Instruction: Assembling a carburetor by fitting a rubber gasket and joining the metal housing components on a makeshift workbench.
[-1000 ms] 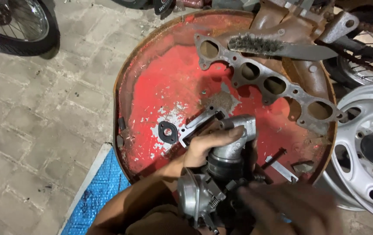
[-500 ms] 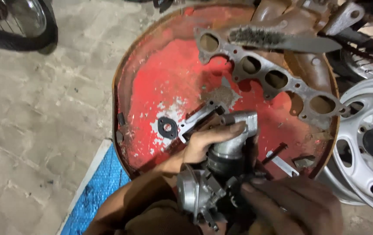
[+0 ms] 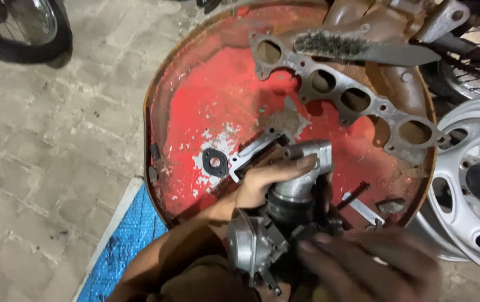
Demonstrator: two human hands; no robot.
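While the left hand clasps the carburettor around its pale metal elbow pipe, the part sits over the near edge of the round red lid that serves as a work surface. The right hand, blurred at the bottom edge of view, lies against the dark lower body of the part; whether its fingers are closed on anything cannot be told. A firm left-hand hold on the pipe seems the key to working well, keeping the body from turning while the right hand does the fine work. Small pieces deserve care: a black gasket lies just beside the left hand, and a flat strip near the right. Toward the far edge rest a manifold gasket and a wire brush.
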